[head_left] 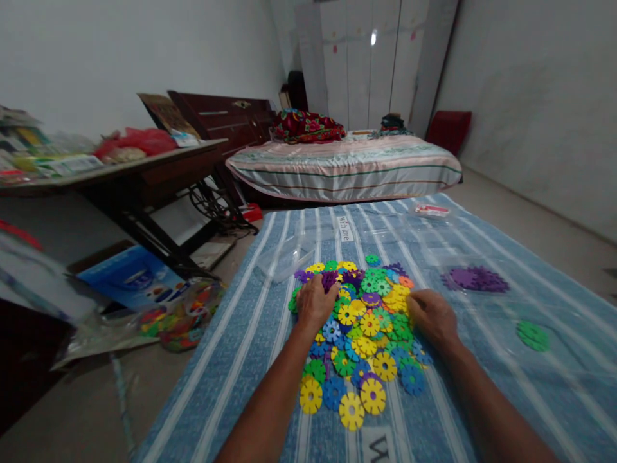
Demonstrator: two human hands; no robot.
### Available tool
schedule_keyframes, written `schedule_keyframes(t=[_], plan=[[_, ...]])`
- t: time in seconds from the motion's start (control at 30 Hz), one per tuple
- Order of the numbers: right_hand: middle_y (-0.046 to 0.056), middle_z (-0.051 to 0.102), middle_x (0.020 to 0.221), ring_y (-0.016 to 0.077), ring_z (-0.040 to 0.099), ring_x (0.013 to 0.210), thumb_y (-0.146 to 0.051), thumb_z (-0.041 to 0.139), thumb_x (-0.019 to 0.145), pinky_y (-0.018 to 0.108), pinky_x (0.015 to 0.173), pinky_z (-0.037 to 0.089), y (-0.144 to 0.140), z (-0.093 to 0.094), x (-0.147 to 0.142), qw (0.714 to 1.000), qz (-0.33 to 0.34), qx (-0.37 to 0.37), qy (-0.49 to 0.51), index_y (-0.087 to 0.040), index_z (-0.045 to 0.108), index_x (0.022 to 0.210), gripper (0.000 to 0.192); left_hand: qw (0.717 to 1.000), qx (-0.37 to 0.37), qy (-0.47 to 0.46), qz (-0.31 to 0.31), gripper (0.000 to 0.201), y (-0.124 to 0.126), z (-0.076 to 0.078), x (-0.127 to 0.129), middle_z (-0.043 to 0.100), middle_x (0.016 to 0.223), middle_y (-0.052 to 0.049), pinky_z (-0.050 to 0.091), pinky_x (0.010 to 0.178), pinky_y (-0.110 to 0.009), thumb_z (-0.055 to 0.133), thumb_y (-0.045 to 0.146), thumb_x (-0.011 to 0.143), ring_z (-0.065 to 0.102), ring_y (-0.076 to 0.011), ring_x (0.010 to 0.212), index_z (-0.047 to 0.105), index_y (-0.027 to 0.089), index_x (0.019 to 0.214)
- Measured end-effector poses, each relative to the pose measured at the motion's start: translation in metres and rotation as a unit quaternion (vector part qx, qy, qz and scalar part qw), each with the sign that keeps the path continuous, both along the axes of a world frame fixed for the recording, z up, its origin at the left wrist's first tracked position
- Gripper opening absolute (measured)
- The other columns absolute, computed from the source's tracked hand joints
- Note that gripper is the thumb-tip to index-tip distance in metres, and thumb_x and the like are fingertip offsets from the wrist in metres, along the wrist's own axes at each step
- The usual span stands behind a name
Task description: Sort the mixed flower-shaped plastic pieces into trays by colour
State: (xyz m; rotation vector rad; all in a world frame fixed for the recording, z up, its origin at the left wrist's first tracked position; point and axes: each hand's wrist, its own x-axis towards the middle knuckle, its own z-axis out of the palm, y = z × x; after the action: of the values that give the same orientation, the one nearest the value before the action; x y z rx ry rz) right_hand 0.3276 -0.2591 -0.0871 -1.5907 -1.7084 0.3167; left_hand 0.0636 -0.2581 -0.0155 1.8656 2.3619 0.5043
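Note:
A heap of flat plastic snowflake discs (pixel 366 321) in yellow, green, blue, purple and orange lies on a blue striped mat (pixel 231 360). My left hand (pixel 315 302) rests palm down on the heap's left side, fingers on a purple disc. My right hand (pixel 431 315) sits at the heap's right edge, fingers curled among yellow and green discs. Whether either hand grips a disc is hidden. A separate group of purple discs (pixel 475 279) lies to the right. Green discs (pixel 533 335) lie nearer, further right.
A clear plastic tray (pixel 284 260) lies beyond the heap on the left. A bag of coloured pieces (pixel 180 318) and a blue box (pixel 130 283) sit on the floor under a sewing-machine table (pixel 135 173). A bed (pixel 344 167) stands behind the mat.

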Motion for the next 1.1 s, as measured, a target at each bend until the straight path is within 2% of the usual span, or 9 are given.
schedule_keyframes(t=[0.17, 0.27, 0.43, 0.73, 0.9, 1.0, 1.1], plan=[[0.006, 0.065, 0.078, 0.0212, 0.056, 0.075, -0.045, 0.042, 0.079, 0.031, 0.066, 0.037, -0.001, 0.001, -0.001, 1.000, 0.001, 0.001, -0.001, -0.020, 0.067, 0.074, 0.036, 0.999, 0.043, -0.024, -0.007, 0.026, -0.001, -0.011, -0.003, 0.071, 0.104, -0.007, 0.045, 0.091, -0.036, 0.060, 0.038, 0.085, 0.065, -0.0235, 0.101, 0.061, 0.020, 0.104], [0.005, 0.065, 0.078, 0.0211, 0.056, 0.075, -0.045, 0.042, 0.079, 0.030, 0.065, 0.036, -0.001, 0.002, -0.001, 1.000, -0.001, -0.006, -0.001, -0.020, 0.067, 0.074, 0.036, 0.996, 0.071, -0.044, -0.016, 0.033, -0.002, -0.019, -0.007, 0.071, 0.107, -0.006, 0.046, 0.092, -0.035, 0.065, 0.033, 0.081, 0.065, -0.0228, 0.104, 0.060, 0.021, 0.111], [0.006, 0.064, 0.076, 0.0213, 0.056, 0.074, -0.045, 0.042, 0.079, 0.031, 0.065, 0.036, -0.001, 0.003, 0.000, 1.000, 0.001, -0.011, -0.001, -0.020, 0.066, 0.071, 0.036, 0.990, 0.117, -0.067, -0.041, 0.036, -0.002, -0.029, -0.010, 0.070, 0.108, -0.007, 0.049, 0.092, -0.036, 0.067, 0.026, 0.077, 0.065, -0.0229, 0.103, 0.059, 0.019, 0.112], [0.007, 0.064, 0.075, 0.0210, 0.055, 0.073, -0.045, 0.043, 0.082, 0.031, 0.066, 0.038, 0.000, -0.002, -0.002, 1.000, 0.003, 0.023, 0.000, -0.019, 0.066, 0.073, 0.035, 0.955, 0.261, -0.022, -0.141, 0.036, -0.008, -0.027, 0.001, 0.069, 0.109, -0.010, 0.049, 0.096, -0.045, 0.067, 0.020, 0.076, 0.064, -0.0264, 0.107, 0.058, 0.018, 0.111], [0.008, 0.064, 0.079, 0.0230, 0.057, 0.077, -0.041, 0.046, 0.088, 0.034, 0.071, 0.044, -0.002, -0.002, -0.005, 0.993, 0.027, 0.108, -0.031, -0.018, 0.064, 0.083, 0.030, 0.943, 0.241, -0.058, -0.223, 0.039, -0.017, -0.022, 0.020, 0.067, 0.115, -0.010, 0.051, 0.097, -0.042, 0.064, 0.017, 0.077, 0.062, -0.0242, 0.110, 0.056, 0.019, 0.115], [0.012, 0.065, 0.098, 0.0269, 0.058, 0.095, -0.039, 0.053, 0.089, 0.041, 0.084, 0.047, -0.007, 0.006, -0.010, 0.980, 0.089, 0.176, -0.037, -0.017, 0.063, 0.102, 0.027, 0.936, 0.214, -0.082, -0.268, 0.038, -0.022, -0.021, 0.031, 0.066, 0.117, -0.012, 0.050, 0.100, -0.041, 0.061, 0.016, 0.079, 0.061, -0.0243, 0.115, 0.055, 0.017, 0.117], [0.014, 0.062, 0.114, 0.0294, 0.056, 0.109, -0.038, 0.057, 0.089, 0.046, 0.094, 0.047, -0.013, 0.013, -0.014, 0.966, 0.156, 0.201, -0.034, -0.019, 0.057, 0.121, 0.037, 0.925, 0.194, -0.103, -0.310, 0.039, -0.027, -0.021, 0.038, 0.064, 0.120, -0.012, 0.049, 0.103, -0.043, 0.057, 0.014, 0.081, 0.059, -0.0239, 0.118, 0.054, 0.018, 0.120]])
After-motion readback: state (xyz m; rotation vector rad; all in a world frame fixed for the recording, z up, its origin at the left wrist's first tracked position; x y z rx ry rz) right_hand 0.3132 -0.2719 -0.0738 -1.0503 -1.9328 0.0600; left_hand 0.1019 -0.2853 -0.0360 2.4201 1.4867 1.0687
